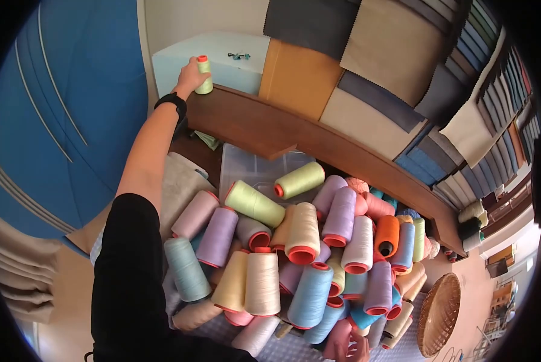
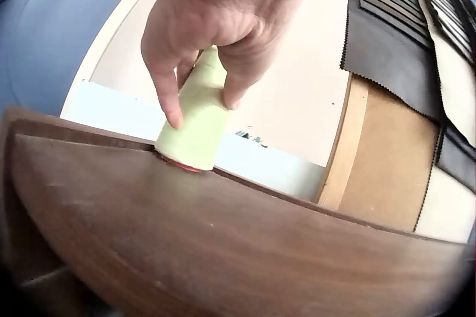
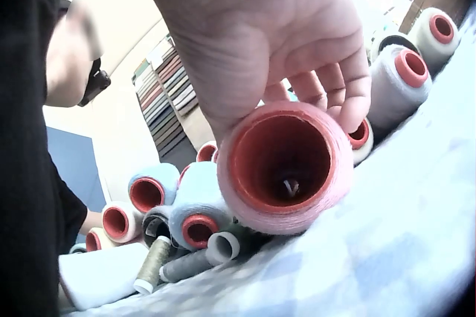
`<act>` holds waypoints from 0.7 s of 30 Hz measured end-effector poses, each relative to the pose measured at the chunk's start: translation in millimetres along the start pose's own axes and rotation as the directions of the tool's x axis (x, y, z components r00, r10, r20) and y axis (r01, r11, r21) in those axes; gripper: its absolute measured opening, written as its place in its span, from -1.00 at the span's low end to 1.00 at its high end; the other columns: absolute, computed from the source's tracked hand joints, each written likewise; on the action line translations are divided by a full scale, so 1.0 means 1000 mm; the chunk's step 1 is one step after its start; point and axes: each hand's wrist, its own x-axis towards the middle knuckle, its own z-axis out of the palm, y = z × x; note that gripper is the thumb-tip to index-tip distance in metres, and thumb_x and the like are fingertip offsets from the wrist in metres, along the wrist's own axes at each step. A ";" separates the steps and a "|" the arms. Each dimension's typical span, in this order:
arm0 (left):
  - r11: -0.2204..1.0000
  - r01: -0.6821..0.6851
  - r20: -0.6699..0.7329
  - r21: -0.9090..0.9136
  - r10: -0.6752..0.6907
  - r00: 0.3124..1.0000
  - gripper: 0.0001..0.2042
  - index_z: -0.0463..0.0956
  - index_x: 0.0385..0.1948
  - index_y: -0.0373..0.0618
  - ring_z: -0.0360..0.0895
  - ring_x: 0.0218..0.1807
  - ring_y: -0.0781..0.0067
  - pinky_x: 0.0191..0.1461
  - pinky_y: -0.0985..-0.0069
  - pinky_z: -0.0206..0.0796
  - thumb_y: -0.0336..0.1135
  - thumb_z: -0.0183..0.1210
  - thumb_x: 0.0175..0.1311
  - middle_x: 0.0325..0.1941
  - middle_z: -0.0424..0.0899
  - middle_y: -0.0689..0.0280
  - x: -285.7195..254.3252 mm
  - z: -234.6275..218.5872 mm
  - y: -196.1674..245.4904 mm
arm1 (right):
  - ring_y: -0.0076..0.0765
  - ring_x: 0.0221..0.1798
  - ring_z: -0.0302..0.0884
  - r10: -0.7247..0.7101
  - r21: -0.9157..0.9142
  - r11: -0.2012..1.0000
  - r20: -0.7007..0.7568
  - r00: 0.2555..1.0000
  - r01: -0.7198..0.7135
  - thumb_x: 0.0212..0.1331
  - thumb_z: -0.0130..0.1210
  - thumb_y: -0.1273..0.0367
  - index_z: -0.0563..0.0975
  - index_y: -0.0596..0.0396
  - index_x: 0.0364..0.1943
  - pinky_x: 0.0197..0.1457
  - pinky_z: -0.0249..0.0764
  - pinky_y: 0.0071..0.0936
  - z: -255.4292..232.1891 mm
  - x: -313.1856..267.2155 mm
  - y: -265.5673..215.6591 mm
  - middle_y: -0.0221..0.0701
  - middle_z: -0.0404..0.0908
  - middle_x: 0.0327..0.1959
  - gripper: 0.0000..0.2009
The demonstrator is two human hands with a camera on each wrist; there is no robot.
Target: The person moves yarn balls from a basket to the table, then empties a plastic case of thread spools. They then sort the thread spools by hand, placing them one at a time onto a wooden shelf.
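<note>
Gripped Near and Far

Nearest, we see the right hand [image 3: 275, 42] curled round a pink thread cone [image 3: 282, 157], its wide end facing that wrist's camera. Beyond, a yellow-green thread cone [image 1: 300, 180] lies slanted over a clear plastic box [image 1: 237, 166], contents unclear. Farthest, the left hand [image 2: 216, 27] pinches a pale green thread cone [image 2: 195, 120], upright, narrow end up, on a brown wooden ledge [image 2: 223, 235].

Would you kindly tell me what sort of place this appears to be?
Probably a sewing workroom or fabric shop, judging by the many thread cones and the hanging fabric swatches.
</note>
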 end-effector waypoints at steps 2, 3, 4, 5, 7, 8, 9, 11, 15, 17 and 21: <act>1.000 0.012 0.018 -0.005 -0.012 1.000 -0.38 0.22 0.01 -0.23 0.52 -0.04 -0.03 0.01 0.24 0.39 -0.16 0.33 -0.06 -0.10 0.56 -0.04 0.002 0.001 -0.001 | -0.36 -0.46 0.48 0.046 -0.007 0.999 0.011 0.999 -0.046 -0.04 0.27 0.35 0.54 0.06 -0.10 -0.42 0.40 -0.47 0.002 -0.003 0.002 -0.35 0.58 -0.39 -0.65; 1.000 0.018 0.028 -0.005 -0.018 0.999 -0.34 0.21 0.05 -0.24 0.53 -0.04 -0.02 0.01 0.25 0.39 -0.15 0.33 -0.07 -0.10 0.56 -0.04 0.001 -0.001 -0.002 | -0.36 -0.46 0.48 0.038 -0.013 0.999 0.012 0.999 -0.038 -0.04 0.27 0.35 0.54 0.06 -0.10 -0.42 0.40 -0.47 0.002 -0.003 0.001 -0.35 0.58 -0.39 -0.65; 1.000 0.025 0.023 -0.009 -0.025 0.999 -0.34 0.21 0.05 -0.24 0.53 -0.04 -0.02 0.01 0.25 0.39 -0.15 0.33 -0.07 -0.10 0.56 -0.04 -0.002 -0.002 -0.002 | -0.35 -0.43 0.50 0.068 0.036 0.997 0.020 0.998 -0.068 -0.02 0.26 0.36 0.53 0.06 -0.08 -0.39 0.42 -0.47 0.001 -0.003 -0.002 -0.34 0.59 -0.36 -0.65; 0.998 0.063 0.003 0.000 -0.063 0.998 -0.29 0.16 0.11 -0.22 0.52 -0.03 -0.02 0.02 0.25 0.38 -0.11 0.32 -0.06 -0.11 0.56 -0.03 -0.007 -0.002 -0.001 | -0.34 -0.40 0.53 0.100 0.086 0.991 0.030 0.995 -0.102 0.00 0.24 0.36 0.52 0.05 -0.07 -0.37 0.44 -0.46 0.001 -0.005 -0.004 -0.33 0.60 -0.34 -0.65; 0.995 0.103 -0.015 0.004 -0.103 0.995 -0.23 0.12 0.17 -0.21 0.52 -0.02 -0.01 0.04 0.26 0.37 -0.07 0.31 -0.06 -0.11 0.56 -0.03 -0.018 -0.008 0.005 | -0.32 -0.39 0.54 0.129 0.034 0.991 0.056 0.990 -0.131 0.01 0.23 0.37 0.51 0.05 -0.04 -0.35 0.45 -0.44 -0.002 -0.004 -0.009 -0.31 0.60 -0.32 -0.64; 0.999 0.041 -0.055 0.033 -0.039 0.998 -0.27 0.19 0.14 -0.21 0.56 -0.10 0.06 -0.06 0.29 0.41 -0.02 0.28 -0.04 -0.17 0.58 0.01 -0.024 -0.014 0.007 | -0.29 -0.37 0.56 0.162 -0.018 0.987 0.083 0.983 -0.161 0.03 0.21 0.37 0.49 0.04 -0.01 -0.33 0.47 -0.42 -0.004 -0.003 -0.011 -0.30 0.61 -0.30 -0.63; 0.998 -0.018 -0.093 0.065 0.024 0.995 -0.29 0.26 0.12 -0.22 0.60 -0.19 0.12 -0.16 0.31 0.46 0.03 0.26 -0.03 -0.24 0.61 0.05 -0.030 -0.021 0.009 | -0.29 -0.37 0.56 0.159 -0.026 0.987 0.086 0.984 -0.157 0.03 0.21 0.37 0.49 0.04 -0.01 -0.33 0.47 -0.42 -0.004 -0.003 -0.012 -0.30 0.61 -0.30 -0.63; 0.999 -0.012 0.277 0.045 -0.001 0.961 -0.42 0.38 -0.04 -0.22 0.58 -0.33 0.24 -0.29 0.37 0.45 0.03 0.24 0.01 -0.34 0.61 0.11 -0.074 -0.077 0.055 | -0.27 -0.37 0.56 0.092 -0.078 0.993 0.034 0.995 -0.089 0.04 0.20 0.37 0.47 0.02 0.03 -0.32 0.47 -0.38 -0.004 -0.004 -0.017 -0.30 0.61 -0.31 -0.60; 0.974 -0.224 0.869 -0.031 0.137 0.476 -0.54 0.58 -0.44 -0.19 0.56 -0.50 0.43 -0.43 0.43 0.39 0.13 0.20 0.05 -0.52 0.62 0.20 -0.209 -0.154 0.095 | -0.17 -0.23 0.52 0.065 0.062 0.996 -0.017 0.998 -0.064 -0.09 0.21 0.51 0.48 0.15 -0.14 -0.24 0.43 -0.36 0.001 -0.010 -0.030 -0.19 0.52 -0.23 -0.66; 0.972 -0.237 0.961 -0.003 0.069 0.269 -0.46 0.58 -0.45 -0.24 0.59 -0.43 0.37 -0.37 0.38 0.39 0.20 0.19 0.01 -0.49 0.63 0.12 -0.265 -0.176 0.102 | -0.10 -0.15 0.50 -0.022 0.014 1.000 -0.057 0.998 0.023 -0.10 0.23 0.50 0.47 0.13 -0.14 -0.15 0.42 -0.32 0.003 -0.009 -0.034 -0.17 0.50 -0.16 -0.65; 0.937 -0.336 0.784 -0.094 0.278 0.555 -0.36 0.56 -0.56 -0.33 0.52 -0.65 0.35 -0.53 0.31 0.34 0.29 0.15 -0.02 -0.69 0.53 0.17 -0.313 -0.182 0.094 | 0.12 0.18 0.26 -0.043 0.049 0.998 0.051 0.998 0.041 -0.15 0.25 0.49 0.39 0.10 -0.01 0.16 0.25 -0.16 -0.002 -0.012 -0.054 -0.10 0.34 0.11 -0.50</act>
